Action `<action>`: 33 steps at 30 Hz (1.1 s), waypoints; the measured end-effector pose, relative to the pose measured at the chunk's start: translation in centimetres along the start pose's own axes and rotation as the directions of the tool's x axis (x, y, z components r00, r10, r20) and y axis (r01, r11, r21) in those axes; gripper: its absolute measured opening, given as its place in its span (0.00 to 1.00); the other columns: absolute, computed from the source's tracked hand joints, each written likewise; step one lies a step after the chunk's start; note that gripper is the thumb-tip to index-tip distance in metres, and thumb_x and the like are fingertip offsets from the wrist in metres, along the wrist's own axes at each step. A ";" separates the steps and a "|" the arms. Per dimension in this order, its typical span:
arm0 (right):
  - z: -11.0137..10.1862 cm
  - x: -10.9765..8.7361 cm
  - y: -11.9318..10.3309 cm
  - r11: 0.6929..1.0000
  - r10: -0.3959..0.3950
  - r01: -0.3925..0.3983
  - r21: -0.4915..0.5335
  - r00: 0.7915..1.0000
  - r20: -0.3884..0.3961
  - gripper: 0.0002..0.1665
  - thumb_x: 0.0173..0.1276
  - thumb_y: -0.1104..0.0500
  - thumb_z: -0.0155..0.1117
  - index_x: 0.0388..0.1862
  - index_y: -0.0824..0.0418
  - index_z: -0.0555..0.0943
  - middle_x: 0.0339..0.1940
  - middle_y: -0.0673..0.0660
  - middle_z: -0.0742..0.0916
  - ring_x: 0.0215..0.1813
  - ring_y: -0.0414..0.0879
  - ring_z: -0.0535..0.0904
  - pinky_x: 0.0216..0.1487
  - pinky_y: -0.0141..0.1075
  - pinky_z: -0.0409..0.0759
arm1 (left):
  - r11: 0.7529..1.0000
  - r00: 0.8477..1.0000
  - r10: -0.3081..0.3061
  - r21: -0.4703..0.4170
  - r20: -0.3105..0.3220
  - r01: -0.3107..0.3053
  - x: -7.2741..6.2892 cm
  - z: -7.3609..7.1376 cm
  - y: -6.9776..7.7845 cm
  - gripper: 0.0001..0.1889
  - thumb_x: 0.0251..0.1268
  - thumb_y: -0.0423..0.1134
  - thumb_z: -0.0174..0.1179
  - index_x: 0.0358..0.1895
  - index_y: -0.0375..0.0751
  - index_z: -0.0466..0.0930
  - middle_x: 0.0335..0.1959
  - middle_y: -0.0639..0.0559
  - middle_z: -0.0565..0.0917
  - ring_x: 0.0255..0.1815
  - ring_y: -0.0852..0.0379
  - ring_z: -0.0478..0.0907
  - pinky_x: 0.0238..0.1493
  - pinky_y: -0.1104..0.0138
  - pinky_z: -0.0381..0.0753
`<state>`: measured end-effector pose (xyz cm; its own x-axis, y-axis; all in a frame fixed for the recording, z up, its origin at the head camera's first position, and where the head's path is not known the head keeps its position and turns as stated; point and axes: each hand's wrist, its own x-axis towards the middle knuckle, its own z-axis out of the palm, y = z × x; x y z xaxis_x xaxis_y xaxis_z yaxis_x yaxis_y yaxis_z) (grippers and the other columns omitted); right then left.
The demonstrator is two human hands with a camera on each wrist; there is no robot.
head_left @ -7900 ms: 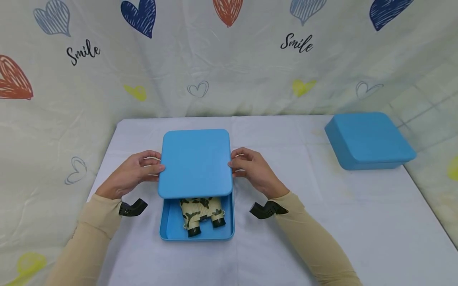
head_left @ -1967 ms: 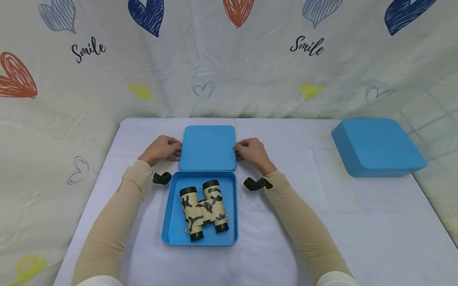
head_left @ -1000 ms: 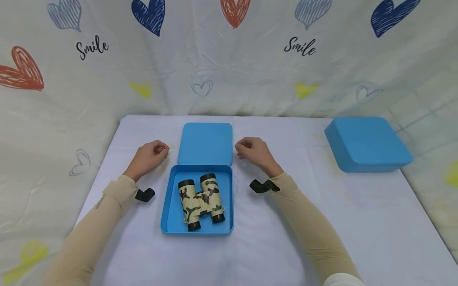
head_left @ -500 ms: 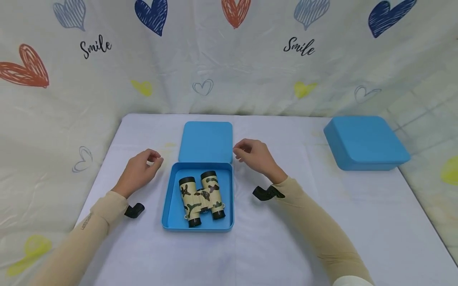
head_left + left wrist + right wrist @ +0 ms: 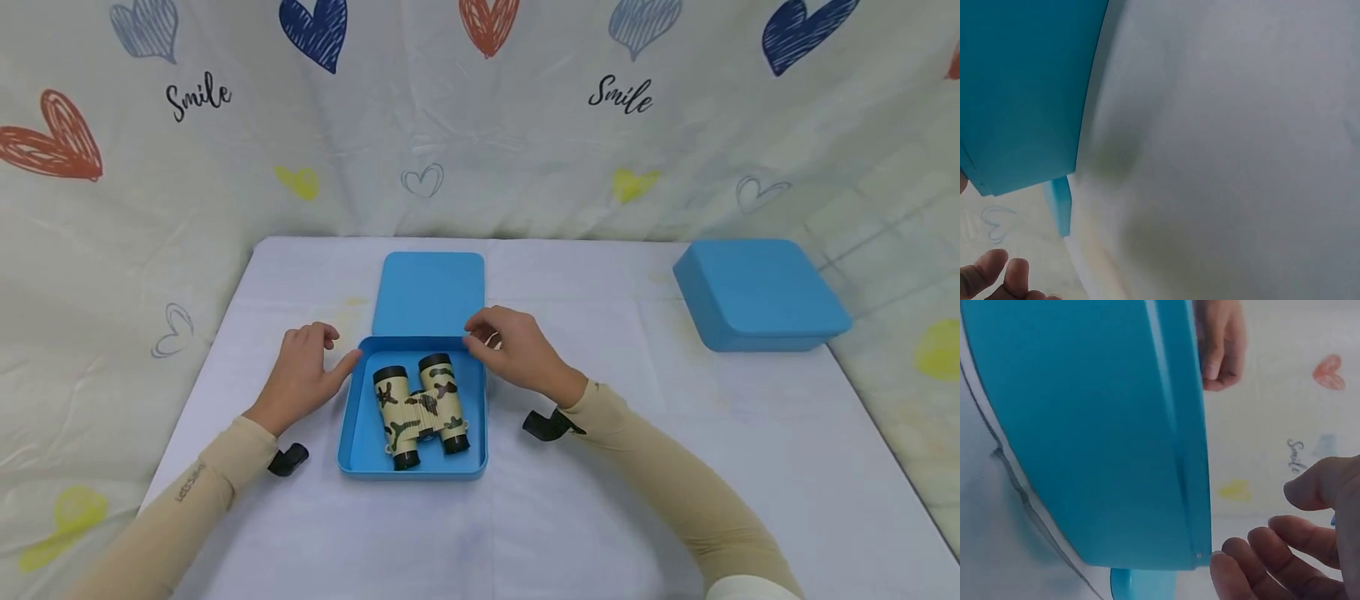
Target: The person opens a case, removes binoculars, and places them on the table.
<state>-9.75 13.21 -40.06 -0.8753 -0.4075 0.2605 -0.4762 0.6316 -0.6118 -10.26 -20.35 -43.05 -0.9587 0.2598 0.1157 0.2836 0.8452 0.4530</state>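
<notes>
Camouflage-patterned binoculars [image 5: 422,412] with black ends lie in a blue open box [image 5: 412,476] in the head view. Flat on the cloth just behind it is its blue lid [image 5: 431,292]. My left hand [image 5: 298,379] is at the box's left side, thumb stretched toward the back left corner; whether it touches the rim I cannot tell. Over the back right corner is my right hand [image 5: 516,350], fingers loosely bent, holding nothing. The right wrist view shows its fingers [image 5: 1291,540] spread beside the box's side wall [image 5: 1085,437].
A second, closed blue box [image 5: 765,292] stands at the table's far right corner. White cloth [image 5: 600,517] covers the table. Behind hangs a pale curtain [image 5: 525,150] printed with hearts and "Smile".
The lid has gone from above the binoculars to the cloth behind the box, and both hands have let it go. They have since come back nearer the box's back corners.
</notes>
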 end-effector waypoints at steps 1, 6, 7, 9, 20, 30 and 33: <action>0.1 -0.2 -0.2 0.999 -0.032 0.032 -0.027 0.999 -0.002 0.13 0.74 0.59 0.66 0.51 0.65 0.84 0.43 0.58 0.89 0.43 0.46 0.87 0.46 0.42 0.88 | 1.000 1.000 0.003 0.008 0.002 -0.003 -0.1 0.0 0.1 0.27 0.74 0.51 0.62 0.56 0.28 0.73 0.46 0.34 0.79 0.52 0.39 0.69 0.47 0.52 0.72; 0.6 -0.9 -1.1 0.967 -0.189 0.191 -0.169 0.982 0.024 0.17 0.71 0.57 0.69 0.54 0.64 0.83 0.47 0.58 0.88 0.46 0.46 0.86 0.48 0.39 0.87 | 0.997 0.999 0.042 0.058 0.009 -0.042 -0.7 0.1 0.6 0.27 0.72 0.52 0.63 0.55 0.28 0.72 0.45 0.34 0.78 0.52 0.39 0.67 0.47 0.52 0.72; 0.7 -1.0 -1.2 0.954 -0.220 0.223 -0.200 0.975 0.038 0.17 0.71 0.56 0.70 0.54 0.63 0.82 0.48 0.57 0.87 0.47 0.46 0.86 0.49 0.38 0.87 | 0.996 0.999 0.052 0.072 0.010 -0.053 -0.8 0.1 0.7 0.27 0.72 0.52 0.64 0.55 0.28 0.72 0.45 0.34 0.78 0.52 0.38 0.67 0.48 0.52 0.72; 1.0 -1.1 -1.4 0.926 -0.277 0.286 -0.244 0.958 0.072 0.18 0.70 0.56 0.71 0.55 0.63 0.82 0.47 0.57 0.87 0.47 0.46 0.84 0.48 0.37 0.86 | 0.993 0.997 0.070 0.097 0.014 -0.071 -1.0 0.1 1.0 0.26 0.71 0.50 0.65 0.55 0.29 0.71 0.45 0.34 0.77 0.53 0.37 0.66 0.48 0.50 0.73; 2.3 -1.3 -2.0 0.838 -0.323 0.405 -0.365 0.908 0.266 0.32 0.70 0.42 0.70 0.65 0.57 0.78 0.57 0.55 0.83 0.54 0.48 0.79 0.51 0.38 0.83 | 0.972 0.992 0.118 0.199 0.036 -0.123 -1.1 0.3 2.2 0.25 0.69 0.49 0.67 0.51 0.29 0.72 0.44 0.33 0.78 0.51 0.37 0.69 0.51 0.49 0.72; 3.2 -0.9 -2.6 0.835 -0.259 0.408 -0.370 0.884 0.390 0.56 0.56 0.23 0.71 0.73 0.56 0.72 0.65 0.55 0.78 0.63 0.50 0.74 0.63 0.45 0.78 | 0.953 0.986 0.164 0.253 0.039 -0.169 -0.5 0.5 2.8 0.17 0.66 0.39 0.61 0.49 0.28 0.72 0.40 0.35 0.79 0.46 0.40 0.70 0.50 0.51 0.72; 3.3 -0.9 -2.9 0.819 -0.267 0.423 -0.388 0.879 0.395 0.57 0.55 0.22 0.71 0.73 0.56 0.72 0.65 0.55 0.78 0.63 0.51 0.74 0.61 0.45 0.77 | 0.949 0.986 0.167 0.266 0.030 -0.169 -0.5 0.6 2.8 0.16 0.65 0.38 0.60 0.48 0.29 0.72 0.39 0.36 0.78 0.43 0.41 0.70 0.44 0.52 0.72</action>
<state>-7.25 9.56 -41.02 -0.6089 -0.7873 0.0968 -0.7930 0.6009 -0.1005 -8.98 -17.84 -42.37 -0.8969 0.4110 0.1635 0.4364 0.8826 0.1750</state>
